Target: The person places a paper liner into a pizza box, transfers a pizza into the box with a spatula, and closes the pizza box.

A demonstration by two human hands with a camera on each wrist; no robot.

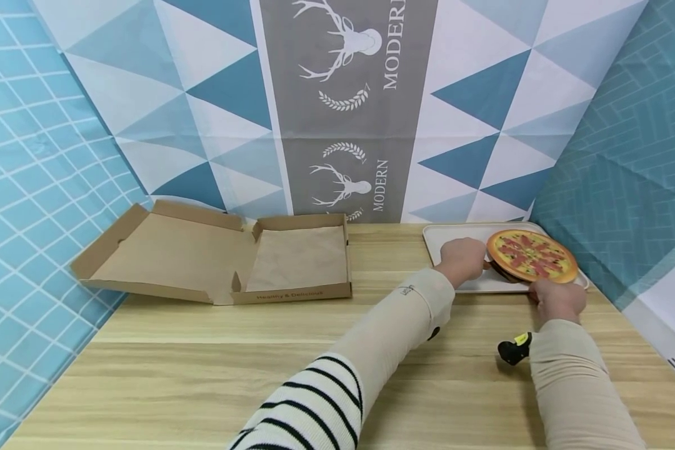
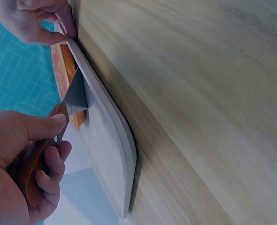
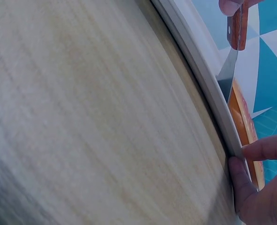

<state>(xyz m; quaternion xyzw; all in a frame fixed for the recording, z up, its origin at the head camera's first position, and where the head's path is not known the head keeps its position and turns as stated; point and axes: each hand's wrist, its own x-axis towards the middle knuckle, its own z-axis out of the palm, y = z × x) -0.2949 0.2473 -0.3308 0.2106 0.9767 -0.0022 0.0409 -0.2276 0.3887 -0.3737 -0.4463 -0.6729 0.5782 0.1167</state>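
Observation:
A pizza (image 1: pixel 531 255) with red and yellow topping lies tilted on a white tray (image 1: pixel 455 232) at the back right. My left hand (image 1: pixel 462 259) grips the wooden handle of a pizza server (image 2: pixel 76 97), fingers wrapped round it. Its metal blade slopes down to the pizza's lower edge; the blade's tip is hidden from me. At the tray's near edge, my right hand (image 3: pixel 265 187) pinches the rim between thumb and finger, close beside the pizza's crust.
An opened cardboard pizza box (image 1: pixel 292 292) stands at the back left, lined with brown paper (image 1: pixel 300 257), its lid (image 1: pixel 171 250) folded out to the left. Patterned walls (image 1: pixel 349 112) enclose the wooden table (image 1: pixel 230 356) at the back and sides.

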